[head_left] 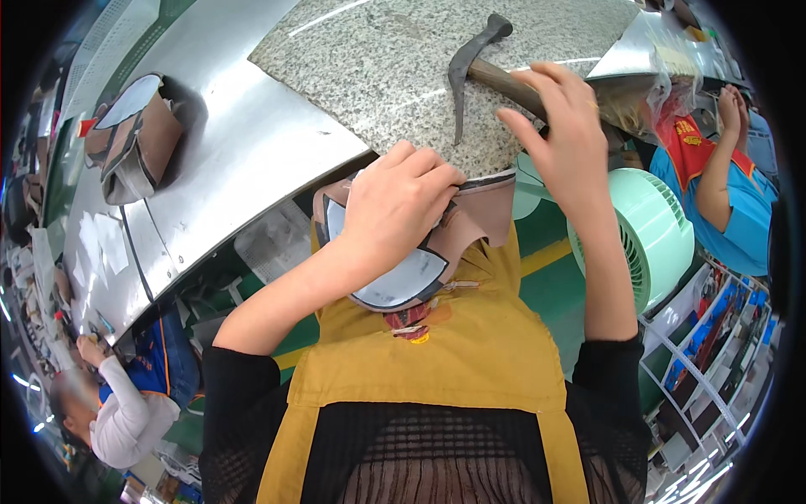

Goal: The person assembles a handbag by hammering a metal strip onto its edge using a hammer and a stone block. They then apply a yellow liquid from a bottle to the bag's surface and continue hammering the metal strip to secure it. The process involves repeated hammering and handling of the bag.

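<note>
My left hand (399, 197) is closed over the edge of a brown leather bag piece (487, 210) with dark trim and pale blue-white panels. The piece hangs at the near edge of a speckled granite slab (378, 50), against my apron. On the slab lies a hammer (508, 84) with a dark curved metal head and a wooden handle. My right hand (567, 134) hovers by the handle, thumb and fingers apart and not wrapped round it. My left fingertips are partly hidden behind the fold of the piece.
A similar brown bag (143, 139) stands on the metal tabletop (243, 118) at the left. A mint-green fan (638, 239) is close beside my right forearm. Co-workers sit at the far right (714, 185) and lower left (134, 395). A wire rack (697, 378) stands at the right.
</note>
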The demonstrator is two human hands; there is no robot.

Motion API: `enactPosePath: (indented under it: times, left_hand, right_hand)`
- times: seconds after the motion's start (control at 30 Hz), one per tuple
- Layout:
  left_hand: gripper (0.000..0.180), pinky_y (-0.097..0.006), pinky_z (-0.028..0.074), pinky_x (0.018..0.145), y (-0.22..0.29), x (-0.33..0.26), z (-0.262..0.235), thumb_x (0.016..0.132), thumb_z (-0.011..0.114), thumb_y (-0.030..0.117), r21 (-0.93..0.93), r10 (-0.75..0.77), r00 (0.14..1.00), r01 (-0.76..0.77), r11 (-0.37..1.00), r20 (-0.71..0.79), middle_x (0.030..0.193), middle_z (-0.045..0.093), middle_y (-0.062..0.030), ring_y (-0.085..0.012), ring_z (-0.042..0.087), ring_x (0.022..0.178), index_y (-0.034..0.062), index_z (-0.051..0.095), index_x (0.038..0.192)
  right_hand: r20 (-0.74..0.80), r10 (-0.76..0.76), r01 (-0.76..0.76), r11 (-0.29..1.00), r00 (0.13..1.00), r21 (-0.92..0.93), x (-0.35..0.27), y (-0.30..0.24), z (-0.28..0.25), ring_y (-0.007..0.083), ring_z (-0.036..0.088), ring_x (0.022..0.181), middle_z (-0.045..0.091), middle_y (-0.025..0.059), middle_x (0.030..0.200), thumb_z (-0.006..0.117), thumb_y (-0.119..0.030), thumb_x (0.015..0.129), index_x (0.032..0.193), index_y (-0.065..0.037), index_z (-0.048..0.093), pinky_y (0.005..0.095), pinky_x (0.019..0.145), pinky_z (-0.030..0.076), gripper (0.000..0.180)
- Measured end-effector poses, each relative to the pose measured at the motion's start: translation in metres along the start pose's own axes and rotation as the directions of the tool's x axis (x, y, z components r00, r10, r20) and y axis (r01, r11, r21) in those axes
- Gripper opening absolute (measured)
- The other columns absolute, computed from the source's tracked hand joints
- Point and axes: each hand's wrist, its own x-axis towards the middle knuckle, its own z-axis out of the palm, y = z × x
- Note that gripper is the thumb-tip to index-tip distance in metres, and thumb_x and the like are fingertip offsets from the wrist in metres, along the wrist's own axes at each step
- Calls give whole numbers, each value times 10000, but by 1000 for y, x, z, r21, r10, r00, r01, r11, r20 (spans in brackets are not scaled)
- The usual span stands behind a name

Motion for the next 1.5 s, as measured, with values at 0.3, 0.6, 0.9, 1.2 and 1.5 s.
enactPosePath:
  times: [0.3,0.6,0.9,1.2,1.5]
  left_hand:
    - [260,-307,462,624,-5,4,0,697,678,30,-51,98,995,-98,994,0,813,576,18,-192,516,721,130,690,937]
    - [240,-301,465,627,-8,4,1,668,665,91,-28,148,987,-146,989,68,840,533,20,-178,522,803,136,657,904]
    - [258,-303,475,622,-9,11,-1,672,686,37,-54,140,985,-135,989,104,829,582,17,-185,539,747,113,692,919]
    - [314,-298,436,606,-6,5,0,662,632,115,71,306,949,-311,948,68,880,538,-1,-175,517,765,94,650,975]
    - [312,-310,472,622,-9,6,1,657,652,70,-14,201,977,-200,980,66,879,574,0,-191,538,771,111,656,966]
  right_hand:
    - [350,243,-353,887,905,296,19,2,2,321,608,852,592,121,1021,588,-184,904,1141,-54,553,370,733,490,272]
    - [679,199,-570,728,706,380,-36,-35,-77,344,588,769,569,148,947,528,-30,907,1166,-8,520,329,684,482,259]
    - [605,85,-413,804,792,427,-37,-27,-71,164,446,661,517,88,771,509,-64,951,1153,1,526,284,628,408,212]
    - [666,54,-437,793,744,425,-37,-24,-73,245,519,696,560,130,854,508,-32,927,1141,17,526,324,655,437,220]
    - [707,-55,-267,903,706,337,-33,-29,-72,357,629,868,606,178,980,608,-119,810,1185,-7,453,409,679,500,421]
